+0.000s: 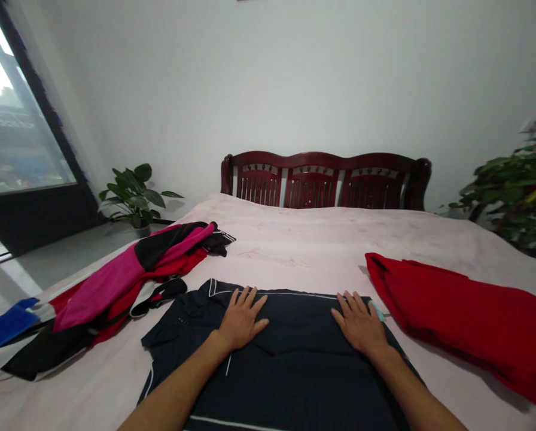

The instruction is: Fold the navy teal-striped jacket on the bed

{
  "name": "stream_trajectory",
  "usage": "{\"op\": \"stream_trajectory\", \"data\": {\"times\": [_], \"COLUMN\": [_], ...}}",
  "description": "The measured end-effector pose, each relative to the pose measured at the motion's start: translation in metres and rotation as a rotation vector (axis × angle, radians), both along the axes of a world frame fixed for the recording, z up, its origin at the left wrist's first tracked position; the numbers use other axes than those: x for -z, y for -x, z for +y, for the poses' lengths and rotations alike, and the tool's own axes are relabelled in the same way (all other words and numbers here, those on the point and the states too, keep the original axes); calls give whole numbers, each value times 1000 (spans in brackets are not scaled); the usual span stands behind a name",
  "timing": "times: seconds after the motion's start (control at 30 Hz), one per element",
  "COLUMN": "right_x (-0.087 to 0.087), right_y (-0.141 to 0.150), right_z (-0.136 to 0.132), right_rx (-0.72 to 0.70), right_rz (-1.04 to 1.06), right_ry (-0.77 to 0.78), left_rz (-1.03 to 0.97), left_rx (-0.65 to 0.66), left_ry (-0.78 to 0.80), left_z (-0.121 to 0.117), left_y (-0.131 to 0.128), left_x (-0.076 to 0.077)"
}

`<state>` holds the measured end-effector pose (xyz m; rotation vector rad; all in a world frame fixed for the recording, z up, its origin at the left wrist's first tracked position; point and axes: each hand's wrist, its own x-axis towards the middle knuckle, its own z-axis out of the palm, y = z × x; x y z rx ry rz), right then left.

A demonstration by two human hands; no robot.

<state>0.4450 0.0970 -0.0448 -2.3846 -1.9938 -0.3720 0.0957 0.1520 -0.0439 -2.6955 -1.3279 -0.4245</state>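
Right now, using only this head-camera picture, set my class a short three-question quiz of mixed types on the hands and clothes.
1. True or false: both hands lie flat, palms down, on the dark navy shirt.
2. Which garment lies nearest the right hand? A) red garment B) pile of pink, red and black clothes
3. Fill in: the left hand holds ____.

Key: 1 true; 2 A; 3 nothing.
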Motion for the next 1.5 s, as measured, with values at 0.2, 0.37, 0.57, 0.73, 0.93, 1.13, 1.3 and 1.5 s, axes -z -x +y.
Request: {"op": "stream_trajectory", "data": {"times": [0.2, 0.37, 0.57, 0.73, 0.93, 1.13, 1.3, 1.5], "right_x": [5, 0, -13, -26, -32, -37, -50, -58], "right_y": [-20, -29, -75, -82, -68, -80, -75, -67], "right_z": [-5, -4, -19, -29, -35, -55, -90, -122], "right_rx": [84, 63, 178, 281, 404, 339, 157, 63], "right_rz": [50, 232, 552, 606, 606, 861, 1223, 1865], "right_ry": [-28, 6, 3, 52, 70, 155, 285, 319], "left_rz": [48, 94, 58, -85, -69, -50, -63, -166], "left_rx": [-225, -251, -340, -60, -72, -36, -56, -45], "left_ry": [11, 155, 221, 251, 195, 144, 180, 346], "left_z": [14, 22, -13, -73, -91, -88, -93, -109], "left_y": [53, 70, 16, -65, -79, -66, -70, -122], "left_x": [3, -7, -51, -58, -12, -2, -9, -28]}}
